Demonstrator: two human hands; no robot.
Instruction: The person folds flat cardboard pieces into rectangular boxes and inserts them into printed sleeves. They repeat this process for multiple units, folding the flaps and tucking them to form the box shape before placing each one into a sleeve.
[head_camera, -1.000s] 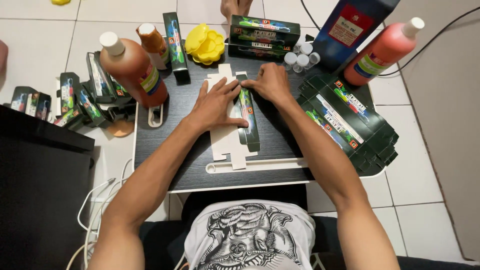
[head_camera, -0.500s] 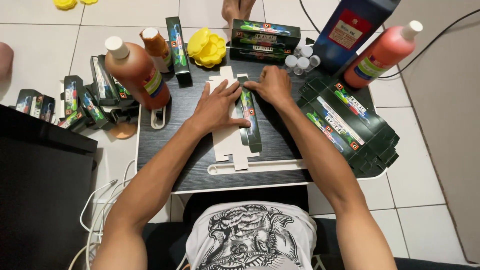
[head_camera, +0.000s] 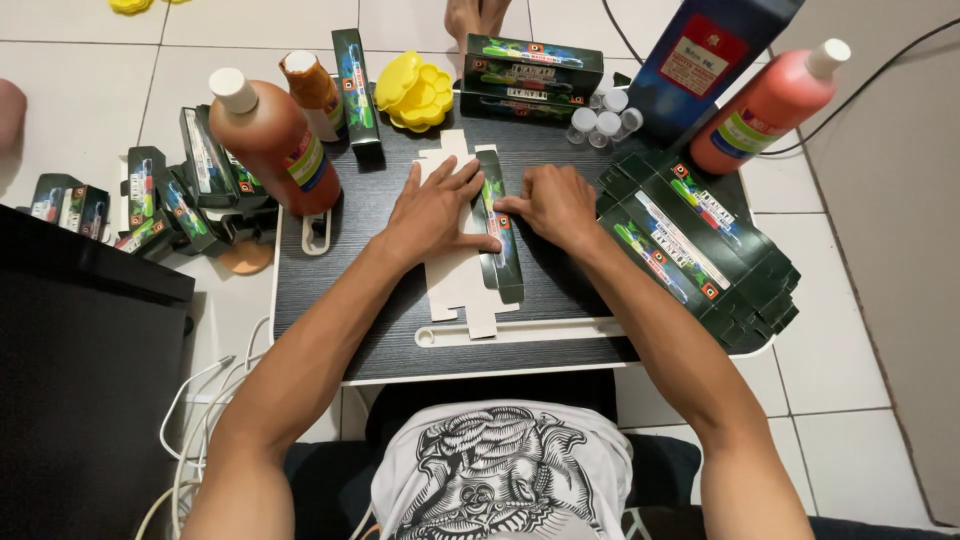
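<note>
Hands flat on an unfolded carton

Carton blank (head_camera: 462, 270) lying at centre frame on the dark lap table (head_camera: 380, 340), pale inner side up, one green printed panel folded over along its right edge. Left hand (head_camera: 436, 208) pressed flat on the pale card, fingers spread, gripping nothing. Right hand (head_camera: 553, 203) just right of it, fingers curled down, fingertips pushing on the green panel; not clamped around it. Stack of flat green cartons (head_camera: 700, 250) fanned out at right of frame. Brown bottle (head_camera: 272, 140) with white cap standing upper left, red bottle (head_camera: 765, 105) upper right, yellow lid (head_camera: 418, 92) and small clear vials (head_camera: 598, 118) along the top edge.
</note>
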